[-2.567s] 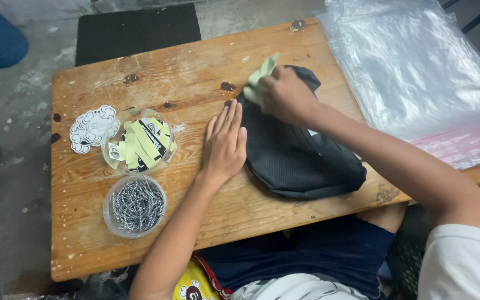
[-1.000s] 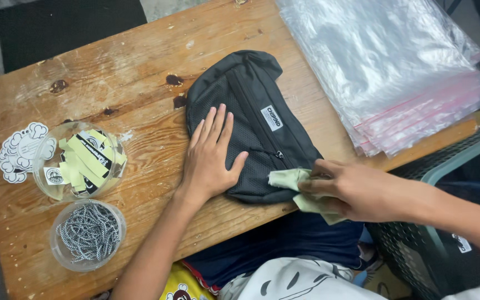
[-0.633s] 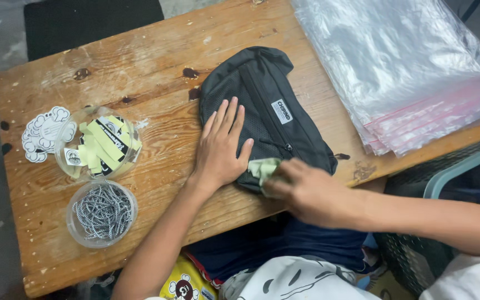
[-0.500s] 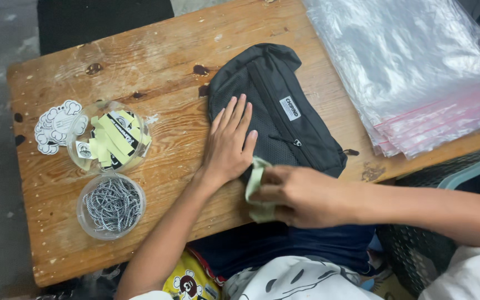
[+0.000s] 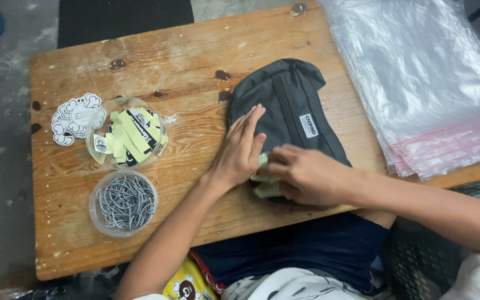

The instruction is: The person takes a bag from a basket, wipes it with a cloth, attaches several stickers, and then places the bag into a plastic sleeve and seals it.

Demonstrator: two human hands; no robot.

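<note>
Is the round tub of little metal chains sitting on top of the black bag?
No, the tub of chains stands on the bare wooden table, well apart from the black bag under the left hand.

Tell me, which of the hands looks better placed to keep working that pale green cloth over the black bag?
Probably the right hand: it already grips the pale green cloth at the black bag's near end. The left hand lies flat, pinning the bag.

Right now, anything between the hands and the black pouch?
Nothing visible. The left hand lies flat on the pouch; the right hand presses a pale green cloth against its near edge.
</note>
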